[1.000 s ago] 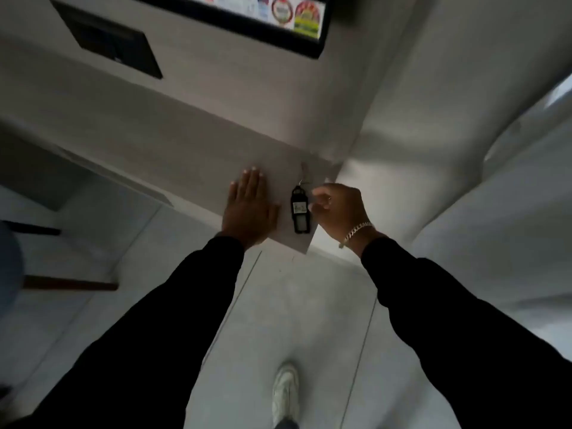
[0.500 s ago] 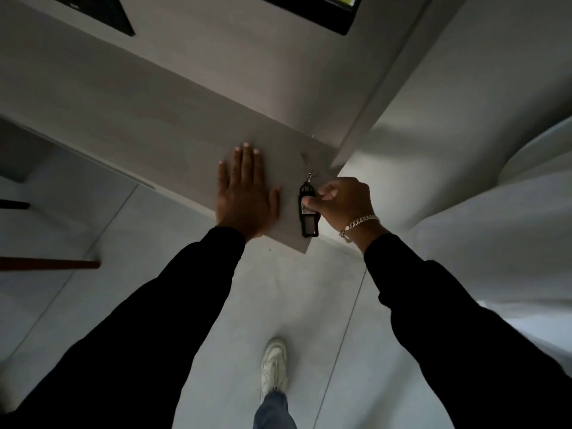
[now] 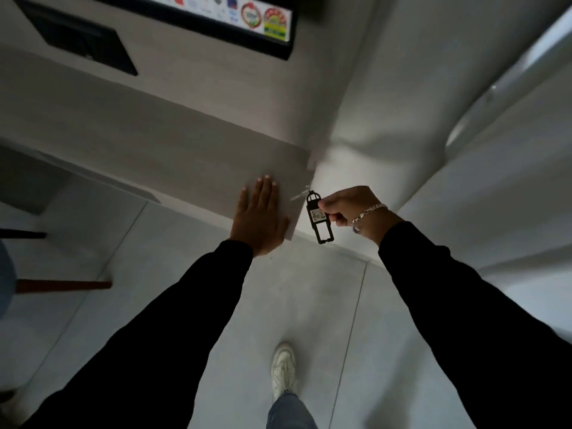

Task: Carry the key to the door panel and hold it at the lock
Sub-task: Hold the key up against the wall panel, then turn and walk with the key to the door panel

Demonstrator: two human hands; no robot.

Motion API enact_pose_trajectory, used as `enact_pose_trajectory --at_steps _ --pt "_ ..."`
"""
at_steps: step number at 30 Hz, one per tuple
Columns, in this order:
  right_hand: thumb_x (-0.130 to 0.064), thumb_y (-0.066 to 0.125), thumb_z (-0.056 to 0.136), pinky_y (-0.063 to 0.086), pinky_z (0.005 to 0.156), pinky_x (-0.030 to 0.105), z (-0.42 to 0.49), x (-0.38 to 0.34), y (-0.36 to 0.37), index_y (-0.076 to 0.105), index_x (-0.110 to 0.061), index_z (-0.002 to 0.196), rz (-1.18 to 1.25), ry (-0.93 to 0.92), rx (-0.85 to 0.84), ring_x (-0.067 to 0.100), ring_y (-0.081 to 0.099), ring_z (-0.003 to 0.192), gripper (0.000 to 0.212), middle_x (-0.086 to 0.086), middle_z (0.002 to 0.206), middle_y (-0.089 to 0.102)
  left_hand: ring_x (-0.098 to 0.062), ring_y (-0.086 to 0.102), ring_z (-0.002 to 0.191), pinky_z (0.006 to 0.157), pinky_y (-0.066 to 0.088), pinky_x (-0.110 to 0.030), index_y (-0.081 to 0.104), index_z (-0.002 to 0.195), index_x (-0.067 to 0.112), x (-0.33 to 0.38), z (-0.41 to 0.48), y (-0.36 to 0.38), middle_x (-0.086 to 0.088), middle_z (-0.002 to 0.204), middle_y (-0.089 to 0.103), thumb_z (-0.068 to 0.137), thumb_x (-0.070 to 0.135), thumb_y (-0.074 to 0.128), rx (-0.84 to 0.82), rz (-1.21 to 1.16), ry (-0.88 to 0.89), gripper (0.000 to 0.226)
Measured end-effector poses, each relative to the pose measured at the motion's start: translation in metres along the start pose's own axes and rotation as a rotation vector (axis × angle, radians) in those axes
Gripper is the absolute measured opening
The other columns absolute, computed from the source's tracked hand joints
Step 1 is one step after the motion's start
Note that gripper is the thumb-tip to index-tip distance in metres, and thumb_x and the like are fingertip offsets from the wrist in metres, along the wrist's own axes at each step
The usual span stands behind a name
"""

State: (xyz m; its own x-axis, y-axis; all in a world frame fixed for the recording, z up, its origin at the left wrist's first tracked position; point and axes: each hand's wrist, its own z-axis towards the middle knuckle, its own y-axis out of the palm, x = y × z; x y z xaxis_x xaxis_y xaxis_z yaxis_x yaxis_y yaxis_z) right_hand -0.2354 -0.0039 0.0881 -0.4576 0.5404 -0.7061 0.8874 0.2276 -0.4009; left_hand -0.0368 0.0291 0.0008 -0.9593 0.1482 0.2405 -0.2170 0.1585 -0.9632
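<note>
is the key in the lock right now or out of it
Out, as far as the blur shows. The key is a pale streak in front of the door panel, with its black tag pinched in the right hand.

left hand point(image 3: 258, 219) flat on door panel point(image 3: 173, 156), covering its near corner. right hand point(image 3: 348, 207) w/ key tag point(image 3: 319, 219) just off panel's edge, wall point(image 3: 402, 134) close behind. floor point(image 3: 294, 292) below both arms open.

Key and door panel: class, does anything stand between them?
Nothing visible does. The right hand holds the key by its tag, tip at the door panel edge. The left hand lies flat beside it, clear.
</note>
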Motion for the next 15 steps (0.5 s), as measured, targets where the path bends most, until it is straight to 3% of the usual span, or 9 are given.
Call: enact_pose_trajectory --at_steps 6,10,15 --pt "-0.006 0.072 0.072 0.049 0.052 0.025 -0.061 0.033 -0.067 0.071 0.001 0.074 0.126 -0.036 0.031 0.019 0.053 0.052 0.007 0.014 0.059 0.06 -0.034 0.008 0.156 0.128 0.01 -0.053 0.017 0.156 0.001 0.078 -0.025 -0.017 -0.018 0.167 0.014 0.1 0.043 0.029 0.12 -0.226 0.076 0.071" --pt "-0.001 0.07 0.074 0.052 0.053 0.025 -0.103 0.057 -0.123 0.07 0.006 0.079 0.175 -0.11 0.117 0.018 0.055 0.053 0.009 0.014 0.062 0.062 -0.035 0.01 0.156 0.127 0.012 -0.054 0.019 0.155 -0.001 0.146 -0.023 -0.039 -0.02 0.166 0.016 0.098 0.045 0.023 0.235 -0.193 0.242 0.073" --pt "0.0 0.071 0.077 0.051 0.044 0.016 -0.157 0.101 -0.21 0.068 -0.002 0.075 0.294 -0.22 0.238 0.011 0.057 0.046 0.005 0.01 0.061 0.061 -0.036 0.009 0.156 0.127 0.013 -0.059 0.02 0.154 -0.003 0.249 -0.02 -0.062 -0.021 0.166 0.016 0.099 0.043 0.025 0.309 -0.172 0.448 0.072"
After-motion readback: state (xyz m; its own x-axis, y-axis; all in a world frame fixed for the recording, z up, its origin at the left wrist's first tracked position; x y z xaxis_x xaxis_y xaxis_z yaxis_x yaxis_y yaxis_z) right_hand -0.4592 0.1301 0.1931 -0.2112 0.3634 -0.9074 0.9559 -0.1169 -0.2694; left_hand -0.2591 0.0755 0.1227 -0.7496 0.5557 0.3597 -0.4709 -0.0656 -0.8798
